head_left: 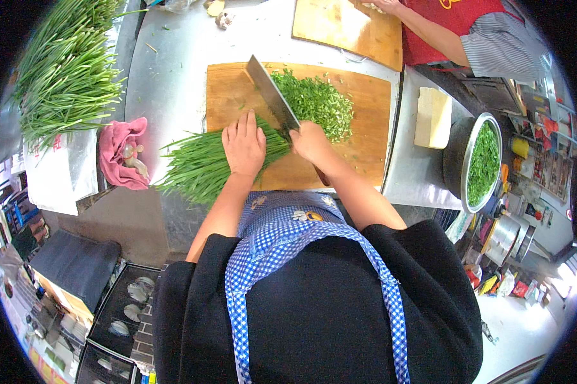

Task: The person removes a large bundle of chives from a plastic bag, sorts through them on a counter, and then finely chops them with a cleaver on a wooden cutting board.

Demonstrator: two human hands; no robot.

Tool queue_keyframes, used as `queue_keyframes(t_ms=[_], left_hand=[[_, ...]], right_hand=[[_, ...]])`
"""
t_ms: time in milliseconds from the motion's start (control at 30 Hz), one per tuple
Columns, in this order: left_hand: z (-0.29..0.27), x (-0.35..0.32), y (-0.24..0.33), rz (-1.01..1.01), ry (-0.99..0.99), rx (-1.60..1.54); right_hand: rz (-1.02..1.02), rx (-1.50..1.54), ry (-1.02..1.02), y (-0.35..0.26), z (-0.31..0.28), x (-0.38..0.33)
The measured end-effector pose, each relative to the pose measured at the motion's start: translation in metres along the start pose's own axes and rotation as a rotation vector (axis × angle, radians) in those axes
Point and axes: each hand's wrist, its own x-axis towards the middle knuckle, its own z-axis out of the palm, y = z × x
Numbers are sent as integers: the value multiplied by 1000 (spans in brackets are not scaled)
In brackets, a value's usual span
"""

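Observation:
My left hand point(245, 146) presses down on a bunch of long green garlic chives point(196, 163), fingers spread over the stalks and holding them against the wooden cutting board point(365, 157). The loose ends stick out past the board's left edge. My right hand point(309, 141) is closed round the handle of a broad cleaver point(274, 95). Its blade stands on edge by the cut end of the bunch, close to my left fingertips. Right of the blade lies a heap of chopped chives point(314, 102). The blade hides part of the cut end.
More whole chives point(71, 77) are piled at far left, beside a pink cloth point(123, 153). A metal pot of chopped greens point(483, 163) and a pale yellow block point(433, 118) stand at right. Across the counter, another person's arm point(432, 32) reaches over a second board point(346, 29).

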Motion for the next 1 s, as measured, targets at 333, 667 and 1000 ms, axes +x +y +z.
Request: queue_keyframes(t_ms=[333,667,1000], left_hand=[[-38,-11,15,67,-337,121],[-17,18,13,-134,-248,60],[-10,1,-3,-52,-98,-6]], right_hand=[[218,-149,61,72,-34,-103],[209,7,-39,35,-48,-112],[132,6,-74,16,-45,-123]])
